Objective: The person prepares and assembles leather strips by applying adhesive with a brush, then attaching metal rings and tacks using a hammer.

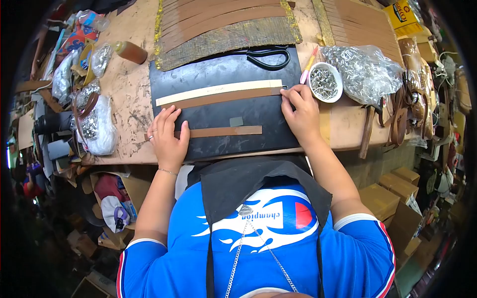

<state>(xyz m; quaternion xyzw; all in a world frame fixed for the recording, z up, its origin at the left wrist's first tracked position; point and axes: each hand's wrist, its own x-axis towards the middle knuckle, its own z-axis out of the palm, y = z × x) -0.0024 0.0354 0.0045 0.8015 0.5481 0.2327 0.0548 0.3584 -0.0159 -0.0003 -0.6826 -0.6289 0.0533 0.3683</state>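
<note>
A brown leather strip (pixel 228 98) lies on the black board (pixel 213 111), just below a cream marked strip (pixel 218 91). My left hand (pixel 170 136) rests flat with fingers spread, its fingertips at the brown strip's left end. My right hand (pixel 301 111) is closed in a pinch at the strip's right end, where a small metal piece (pixel 284 88) shows beside the fingertips. A second brown strip (pixel 226 131) runs under or beside my left hand. Between the two brown strips sits a small grey-green rectangle (pixel 236 121).
A white bowl of metal pieces (pixel 339 77) stands right of the board, with a pink-and-yellow pointed tool (pixel 309 65) and a plastic bag of metal parts (pixel 367 69) nearby. Behind are a black loop handle (pixel 270 59) and cut brown strips (pixel 218 17). A brown bottle (pixel 131 51) lies at left.
</note>
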